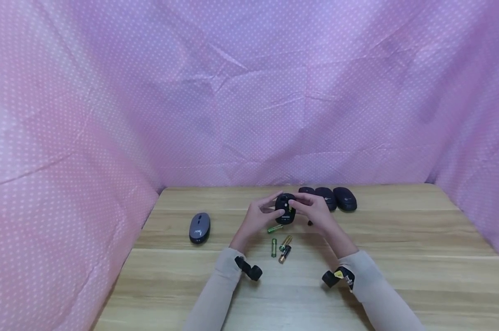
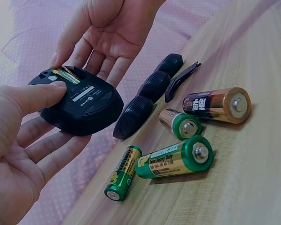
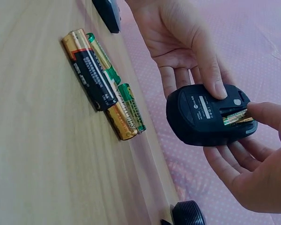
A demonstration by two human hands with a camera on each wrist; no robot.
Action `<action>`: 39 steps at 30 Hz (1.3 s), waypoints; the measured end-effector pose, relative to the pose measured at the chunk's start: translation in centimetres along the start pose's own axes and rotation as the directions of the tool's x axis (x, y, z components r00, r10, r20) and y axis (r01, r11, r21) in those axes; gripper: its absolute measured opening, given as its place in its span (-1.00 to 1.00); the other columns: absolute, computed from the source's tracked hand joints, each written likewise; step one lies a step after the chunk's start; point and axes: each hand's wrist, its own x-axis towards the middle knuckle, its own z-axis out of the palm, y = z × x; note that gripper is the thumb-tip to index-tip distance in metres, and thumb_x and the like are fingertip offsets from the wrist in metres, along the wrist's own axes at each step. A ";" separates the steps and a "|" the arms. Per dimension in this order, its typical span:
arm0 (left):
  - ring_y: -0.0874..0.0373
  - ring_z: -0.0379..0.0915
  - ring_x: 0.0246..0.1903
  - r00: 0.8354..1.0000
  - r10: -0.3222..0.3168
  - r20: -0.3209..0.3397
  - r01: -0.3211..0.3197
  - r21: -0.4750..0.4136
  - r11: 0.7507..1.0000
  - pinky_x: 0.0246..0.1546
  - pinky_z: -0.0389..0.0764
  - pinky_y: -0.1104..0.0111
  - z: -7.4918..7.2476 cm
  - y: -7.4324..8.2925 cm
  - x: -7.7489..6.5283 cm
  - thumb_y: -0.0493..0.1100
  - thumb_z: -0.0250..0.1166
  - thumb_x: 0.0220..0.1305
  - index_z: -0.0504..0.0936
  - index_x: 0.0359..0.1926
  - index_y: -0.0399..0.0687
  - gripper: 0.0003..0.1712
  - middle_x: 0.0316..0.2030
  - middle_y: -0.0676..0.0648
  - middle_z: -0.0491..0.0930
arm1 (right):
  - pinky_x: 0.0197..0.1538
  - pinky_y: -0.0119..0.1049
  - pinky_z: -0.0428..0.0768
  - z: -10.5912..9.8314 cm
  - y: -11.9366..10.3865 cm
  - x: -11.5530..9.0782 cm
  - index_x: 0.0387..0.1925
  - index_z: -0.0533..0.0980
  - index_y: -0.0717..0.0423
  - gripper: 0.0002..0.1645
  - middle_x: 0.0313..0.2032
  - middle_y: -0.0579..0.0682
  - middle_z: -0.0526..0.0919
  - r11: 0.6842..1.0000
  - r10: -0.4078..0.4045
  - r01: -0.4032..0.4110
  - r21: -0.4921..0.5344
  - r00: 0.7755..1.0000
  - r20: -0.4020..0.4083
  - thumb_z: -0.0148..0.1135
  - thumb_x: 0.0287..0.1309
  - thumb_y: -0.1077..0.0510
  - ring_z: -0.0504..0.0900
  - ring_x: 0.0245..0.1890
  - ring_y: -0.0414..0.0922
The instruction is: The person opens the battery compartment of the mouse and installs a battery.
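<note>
A black computer mouse point(image 1: 288, 218) is held up over the table between both hands, underside showing. My left hand point(image 1: 259, 217) grips one side, its thumb on the underside beside the label. At the other end, my right hand point(image 1: 317, 212) holds the mouse with fingers behind it and its thumb on the battery in the compartment. That green-and-gold battery point(image 3: 235, 118) lies in the uncovered slot, partly hidden by the thumb. Below the hands are several loose batteries, among them a green one point(image 1: 274, 247) and a black-and-copper one point(image 1: 285, 254). A slim black cover point(image 2: 182, 80) rests beyond them.
Three more black mice stand behind the right hand, the outermost mouse point(image 1: 345, 199) farthest right. A grey mouse point(image 1: 199, 228) sits on the left of the wooden table point(image 1: 158, 276). Pink dotted cloth point(image 1: 249, 92) hangs around the back and sides.
</note>
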 end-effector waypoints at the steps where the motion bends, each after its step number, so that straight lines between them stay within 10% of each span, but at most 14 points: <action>1: -0.07 0.68 0.09 1.000 0.000 0.002 0.000 -0.003 1.000 0.08 0.70 0.25 0.0 0.1 0.0 -0.15 0.41 0.33 0.47 0.42 0.09 -0.34 0.24 -0.15 0.62 | 0.18 -0.20 0.67 0.0 0.0 0.0 0.33 0.44 0.31 -0.37 0.25 0.33 0.55 1.000 -0.008 0.008 -0.009 1.000 -0.003 0.29 0.38 0.03 0.65 0.15 -0.04; 8: -0.12 0.62 0.16 1.000 -0.013 0.001 0.013 -0.016 1.000 0.10 0.69 0.29 0.1 0.2 -0.2 -0.23 0.39 0.33 0.50 0.40 0.17 -0.36 0.27 -0.11 0.61 | 0.01 -0.41 0.70 0.3 -0.2 -0.1 0.23 0.51 0.36 -0.47 0.11 0.32 0.65 0.997 -0.059 0.057 -0.045 0.998 -0.031 0.30 0.37 0.11 0.66 -0.09 -0.31; 13: -0.06 0.69 0.06 1.000 -0.029 0.012 0.029 -0.019 0.999 0.06 0.71 0.28 0.1 0.3 -0.2 -0.23 0.39 0.34 0.50 0.39 0.26 -0.36 0.25 -0.12 0.62 | 0.03 -0.20 0.74 0.4 -0.4 -0.1 0.19 0.54 0.39 -0.52 0.02 0.33 0.68 0.989 -0.097 0.090 -0.116 0.994 -0.054 0.28 0.39 0.14 0.70 -0.11 -0.16; 21: 0.00 0.67 0.11 0.998 -0.051 0.021 0.052 -0.042 0.998 0.09 0.69 0.27 0.2 0.4 -0.4 -0.14 0.41 0.34 0.48 0.42 0.18 -0.35 0.26 -0.11 0.61 | -0.03 -0.18 0.72 0.7 -0.4 0.0 0.08 0.61 0.37 -0.64 -0.10 0.26 0.76 0.896 -0.242 0.196 -0.400 0.968 -0.068 0.26 0.39 0.19 0.74 -0.10 0.07; 39: -0.03 0.68 0.10 0.997 -0.070 0.029 0.071 -0.051 0.996 0.10 0.69 0.24 0.2 0.5 -0.5 -0.15 0.41 0.33 0.51 0.39 0.26 -0.37 0.27 -0.16 0.59 | -0.03 -0.20 0.75 -0.2 -0.5 -0.3 0.12 0.59 0.35 -0.61 -0.05 0.27 0.74 0.919 -0.214 0.204 -0.338 0.977 0.009 0.25 0.40 0.15 0.73 -0.05 0.09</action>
